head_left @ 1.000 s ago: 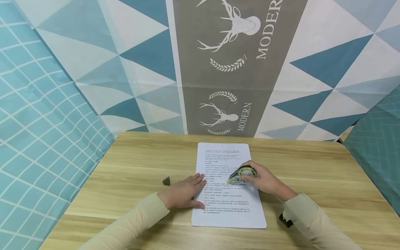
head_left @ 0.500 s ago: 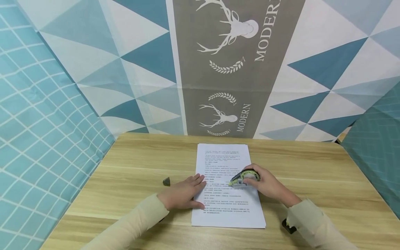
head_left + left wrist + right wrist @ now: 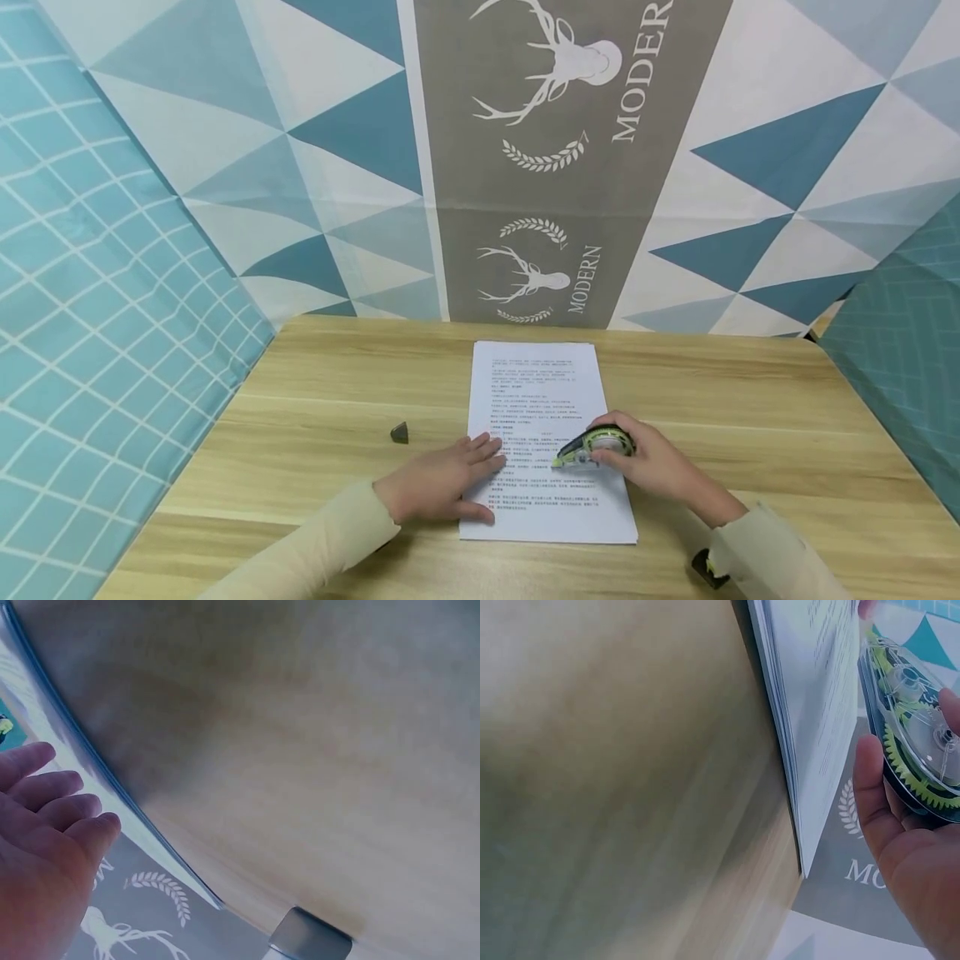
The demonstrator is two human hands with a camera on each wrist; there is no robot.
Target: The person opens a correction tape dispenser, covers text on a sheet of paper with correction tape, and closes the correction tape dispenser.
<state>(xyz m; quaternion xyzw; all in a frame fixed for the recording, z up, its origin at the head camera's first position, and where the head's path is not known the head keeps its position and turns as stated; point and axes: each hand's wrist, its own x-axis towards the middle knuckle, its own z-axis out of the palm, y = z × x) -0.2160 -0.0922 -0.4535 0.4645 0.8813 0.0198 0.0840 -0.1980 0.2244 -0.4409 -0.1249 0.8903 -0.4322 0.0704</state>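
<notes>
A stack of printed paper (image 3: 547, 523) lies on the wooden table in the head view. My right hand (image 3: 658, 467) grips a correction tape dispenser (image 3: 581, 451), whose narrow tip points left and down at the printed lines. Whether the tip touches the sheet cannot be made out. In the right wrist view the dispenser (image 3: 904, 712) shows a clear casing with green gear wheels, held between thumb and fingers. My left hand (image 3: 448, 483) rests on the left edge of the stack, fingers extended. The left wrist view shows these fingers (image 3: 71, 802) straight and holding nothing.
A small dark cap (image 3: 400, 433) lies on the table (image 3: 337, 375) left of the paper. Behind the table hangs a patterned cloth (image 3: 517, 183) with deer heads. A black piece (image 3: 708, 568) sits under the right sleeve.
Both hands have moved down the page, towards the person. The dispenser has shifted down and slightly right with the right hand. The paper stack and the cap stay in place.
</notes>
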